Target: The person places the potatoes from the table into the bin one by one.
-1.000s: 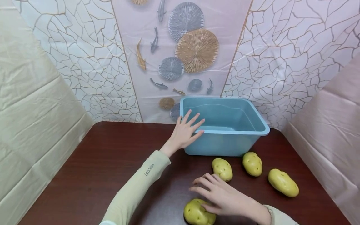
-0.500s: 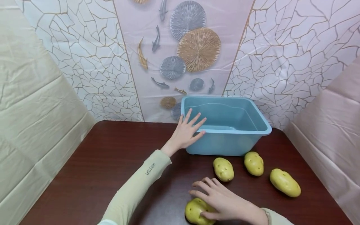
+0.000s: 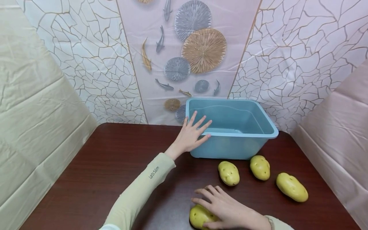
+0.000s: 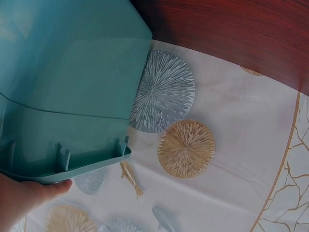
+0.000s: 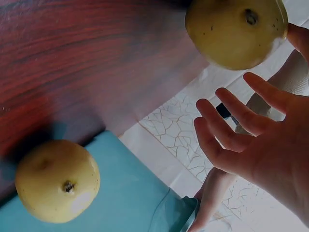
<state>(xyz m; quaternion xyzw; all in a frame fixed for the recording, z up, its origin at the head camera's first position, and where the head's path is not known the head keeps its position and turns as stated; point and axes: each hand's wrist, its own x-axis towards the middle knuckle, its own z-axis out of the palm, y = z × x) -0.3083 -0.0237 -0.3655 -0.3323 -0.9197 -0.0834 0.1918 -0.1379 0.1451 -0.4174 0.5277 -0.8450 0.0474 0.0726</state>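
My left hand [image 3: 188, 135] rests at the near left corner of a light blue plastic tub [image 3: 227, 147], its fingers spread straight over the rim. In the left wrist view, one digit [image 4: 50, 188] lies against the outside of the tub's rim. My right hand [image 3: 230, 209] hovers over a yellow potato [image 3: 199, 218] near the table's front edge, fingers loosely bent. The right wrist view shows the thumb against this potato [image 5: 236, 34], while the other fingers [image 5: 236, 113] stand apart from it.
Between the tub and the right hand lies a potato [image 3: 228, 173]. Two more, a potato [image 3: 260, 167] by the tub and a longer potato [image 3: 291, 187], lie to the right. The dark red table [image 3: 115, 159] meets patterned cloth at the back and plain cloth at the sides.
My right hand has shifted slightly toward me and lower over the near potato, uncovering the potato behind it. The left hand stays on the tub; the view has shifted a little.
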